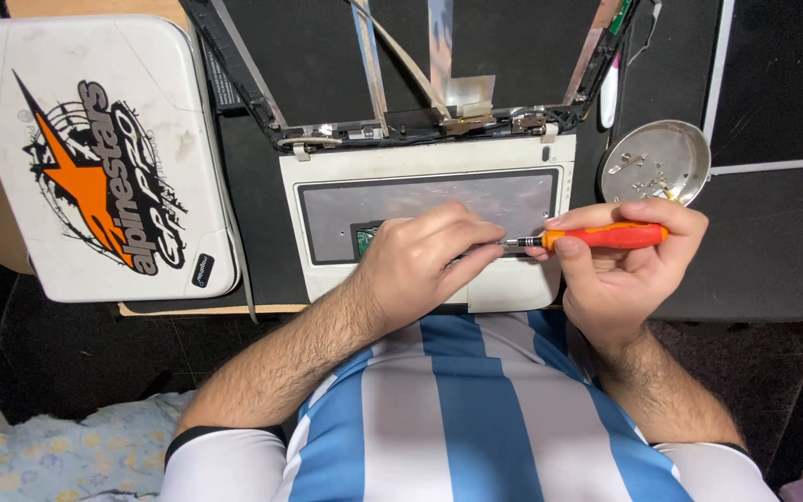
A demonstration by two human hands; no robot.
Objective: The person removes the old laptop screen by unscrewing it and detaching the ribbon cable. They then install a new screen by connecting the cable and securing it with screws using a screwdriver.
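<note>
The right hand [620,270] holds a small screwdriver [597,237] with an orange handle. The fingers of this hand are curled tight around the handle, with the thumb on top. The screwdriver lies flat, and its thin metal tip points to the left.

The left hand [420,256] is just beside that tip. Its fingers [476,249] are bent and pinched together right at the end of the tip. They touch it or something very small there, but it is too tiny to tell what.

Both hands are over an open white laptop [522,153] that lies on the dark counter [773,242]. The keys are gone from the laptop, and a flat grey tray shows where they sat. A little green part [365,239] peeks out next to the left hand. The laptop's screen frame [401,56] stands at the back, bare and black, with silver strips of tape [439,46] across it.

To the right of the laptop, near the right hand, is a round metal dish [690,158] with small screws inside. A white pen [610,93] lies just behind the dish.

To the left, well apart from the hands, lies a white lid [20,186] with an orange and black star picture on it.

The person wears a shirt [457,418] with blue and white stripes.
</note>
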